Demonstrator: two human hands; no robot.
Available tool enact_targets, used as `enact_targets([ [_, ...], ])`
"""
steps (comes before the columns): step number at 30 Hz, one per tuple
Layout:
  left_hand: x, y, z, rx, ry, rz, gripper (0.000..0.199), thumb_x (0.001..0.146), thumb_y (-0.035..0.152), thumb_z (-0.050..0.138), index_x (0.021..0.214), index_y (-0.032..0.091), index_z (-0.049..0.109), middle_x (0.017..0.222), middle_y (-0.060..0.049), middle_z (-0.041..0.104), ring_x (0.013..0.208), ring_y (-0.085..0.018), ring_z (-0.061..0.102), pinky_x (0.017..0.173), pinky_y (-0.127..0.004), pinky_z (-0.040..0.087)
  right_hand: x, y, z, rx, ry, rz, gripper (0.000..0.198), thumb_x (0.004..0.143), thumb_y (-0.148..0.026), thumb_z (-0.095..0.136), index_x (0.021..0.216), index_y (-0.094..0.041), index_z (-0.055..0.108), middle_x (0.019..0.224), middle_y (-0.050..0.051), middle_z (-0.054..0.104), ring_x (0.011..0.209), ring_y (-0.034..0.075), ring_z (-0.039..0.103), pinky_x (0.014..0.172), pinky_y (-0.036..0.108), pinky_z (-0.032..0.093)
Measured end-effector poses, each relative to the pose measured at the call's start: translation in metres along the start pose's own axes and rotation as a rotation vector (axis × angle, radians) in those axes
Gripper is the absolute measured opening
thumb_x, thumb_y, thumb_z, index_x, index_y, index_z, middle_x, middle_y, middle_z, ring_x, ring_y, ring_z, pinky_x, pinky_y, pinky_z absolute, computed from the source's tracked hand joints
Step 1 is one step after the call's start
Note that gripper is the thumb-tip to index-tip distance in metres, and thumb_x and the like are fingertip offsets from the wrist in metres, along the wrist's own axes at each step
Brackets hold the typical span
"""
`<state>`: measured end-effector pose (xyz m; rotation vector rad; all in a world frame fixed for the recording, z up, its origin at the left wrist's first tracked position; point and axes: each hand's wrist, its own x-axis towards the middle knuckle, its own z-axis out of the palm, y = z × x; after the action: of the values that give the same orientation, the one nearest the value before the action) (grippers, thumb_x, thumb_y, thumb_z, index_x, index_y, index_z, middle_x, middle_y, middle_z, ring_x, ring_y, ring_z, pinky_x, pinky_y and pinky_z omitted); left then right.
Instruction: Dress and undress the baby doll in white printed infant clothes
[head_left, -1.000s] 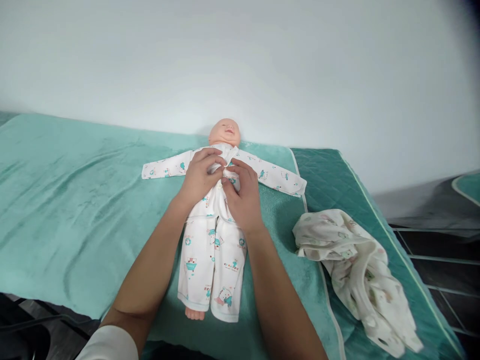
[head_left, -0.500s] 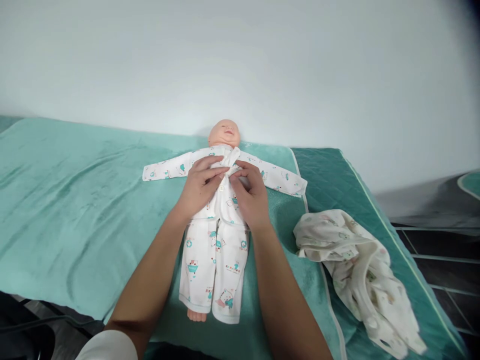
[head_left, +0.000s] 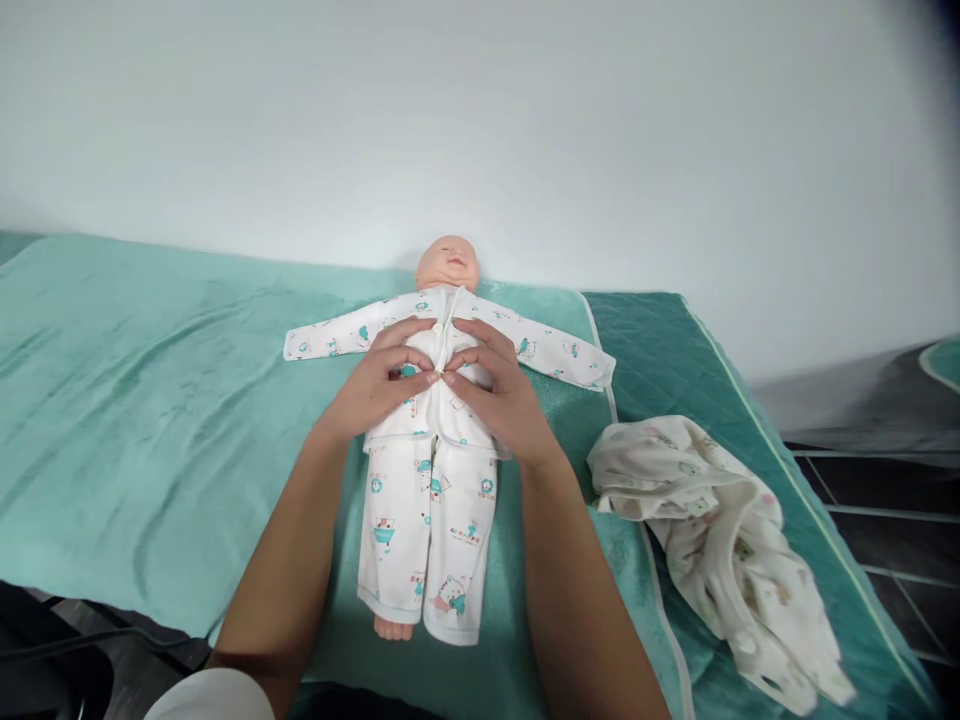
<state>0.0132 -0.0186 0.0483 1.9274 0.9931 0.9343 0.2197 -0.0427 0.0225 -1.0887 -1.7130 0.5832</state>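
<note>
A baby doll [head_left: 448, 262] lies on its back, head toward the wall, arms spread sideways. It wears a white printed jacket [head_left: 469, 415] and matching trousers [head_left: 390, 535]; one foot shows below a trouser leg. My left hand [head_left: 382, 378] pinches the jacket's front edge at a lower button, thumb and forefinger together. From the other side my right hand [head_left: 499, 385] pinches the opposite front edge, its fingertips meeting the left ones. Another white button [head_left: 438, 328] shows above them on the chest. The lower button is mostly covered by my fingertips.
A crumpled white printed baby garment [head_left: 720, 550] lies to the right of the doll. Under everything spreads a green blanket [head_left: 150, 400] over a darker quilted cover [head_left: 652, 350]. The pale wall [head_left: 480, 120] rises directly behind the doll's head.
Both hands have moved down the jacket front, from the upper chest to a lower button. The upper front edges now lie together, with the upper button in sight. The doll stays in place.
</note>
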Motion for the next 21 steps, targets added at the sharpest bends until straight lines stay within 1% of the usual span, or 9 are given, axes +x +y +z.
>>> enact_targets([
  [2, 0.000, 0.001, 0.001, -0.012, -0.009, -0.012, 0.013, 0.091, 0.036, 0.071, 0.085, 0.025, 0.072, 0.159, -0.001, 0.048, 0.155, -0.030, 0.034, 0.115, -0.051, 0.046, 0.000, 0.001, 0.001, 0.007, 0.001, -0.002, 0.007, 0.095, -0.034, 0.069, 0.092, -0.028, 0.069, 0.150, 0.000, 0.055, 0.148, 0.024, 0.041, 0.126, 0.054, 0.032],
  [3, 0.000, 0.001, 0.001, -0.017, -0.009, -0.012, 0.013, 0.091, 0.036, 0.071, 0.084, 0.025, 0.071, 0.159, -0.001, 0.048, 0.155, -0.030, 0.033, 0.115, -0.052, 0.046, 0.001, 0.001, 0.001, 0.013, -0.006, 0.000, 0.007, 0.095, -0.034, 0.069, 0.093, -0.028, 0.070, 0.151, -0.001, 0.055, 0.149, 0.024, 0.040, 0.126, 0.055, 0.031],
  [7, 0.000, 0.001, 0.004, -0.023, 0.004, 0.006, 0.015, 0.090, 0.036, 0.072, 0.081, 0.024, 0.069, 0.158, 0.000, 0.050, 0.156, -0.030, 0.031, 0.124, -0.055, 0.035, 0.001, 0.003, -0.001, 0.033, -0.033, 0.005, 0.011, 0.096, -0.038, 0.068, 0.093, -0.028, 0.071, 0.152, -0.001, 0.054, 0.150, 0.025, 0.038, 0.127, 0.056, 0.030],
  [8, 0.000, 0.000, 0.005, -0.028, 0.006, 0.003, 0.016, 0.090, 0.036, 0.072, 0.080, 0.024, 0.069, 0.157, 0.000, 0.051, 0.155, -0.030, 0.031, 0.124, -0.055, 0.034, 0.002, 0.003, -0.001, 0.035, -0.034, 0.006, 0.012, 0.096, -0.039, 0.068, 0.092, -0.028, 0.071, 0.152, -0.001, 0.054, 0.151, 0.025, 0.038, 0.127, 0.056, 0.030],
  [12, 0.001, -0.002, 0.004, -0.073, -0.001, -0.013, 0.017, 0.089, 0.038, 0.073, 0.080, 0.024, 0.069, 0.158, 0.000, 0.049, 0.155, -0.031, 0.033, 0.116, -0.053, 0.044, 0.002, 0.005, -0.001, 0.047, -0.027, -0.004, 0.013, 0.095, -0.040, 0.069, 0.091, -0.028, 0.073, 0.151, -0.002, 0.056, 0.151, 0.025, 0.038, 0.128, 0.057, 0.030],
  [15, 0.001, -0.005, 0.001, -0.095, -0.008, 0.005, 0.016, 0.088, 0.037, 0.074, 0.080, 0.024, 0.071, 0.157, 0.000, 0.052, 0.153, -0.031, 0.036, 0.113, -0.052, 0.047, 0.002, 0.007, 0.000, 0.059, -0.033, -0.010, 0.011, 0.095, -0.038, 0.070, 0.091, -0.029, 0.074, 0.151, -0.003, 0.056, 0.152, 0.025, 0.038, 0.128, 0.057, 0.030],
  [17, 0.002, -0.008, -0.002, -0.102, -0.014, 0.013, 0.014, 0.089, 0.036, 0.074, 0.081, 0.025, 0.072, 0.155, 0.000, 0.054, 0.154, -0.031, 0.036, 0.113, -0.051, 0.047, 0.002, 0.008, -0.001, 0.076, -0.036, -0.008, 0.009, 0.094, -0.037, 0.071, 0.090, -0.029, 0.075, 0.150, -0.003, 0.056, 0.152, 0.025, 0.037, 0.128, 0.057, 0.029],
  [21, 0.001, -0.011, -0.006, -0.104, -0.040, 0.034, 0.011, 0.090, 0.037, 0.073, 0.085, 0.028, 0.075, 0.156, 0.002, 0.054, 0.156, -0.029, 0.034, 0.120, -0.052, 0.040, 0.002, 0.008, -0.002, 0.100, -0.043, 0.009, 0.010, 0.093, -0.037, 0.072, 0.090, -0.028, 0.076, 0.151, -0.003, 0.056, 0.152, 0.025, 0.036, 0.129, 0.056, 0.029],
])
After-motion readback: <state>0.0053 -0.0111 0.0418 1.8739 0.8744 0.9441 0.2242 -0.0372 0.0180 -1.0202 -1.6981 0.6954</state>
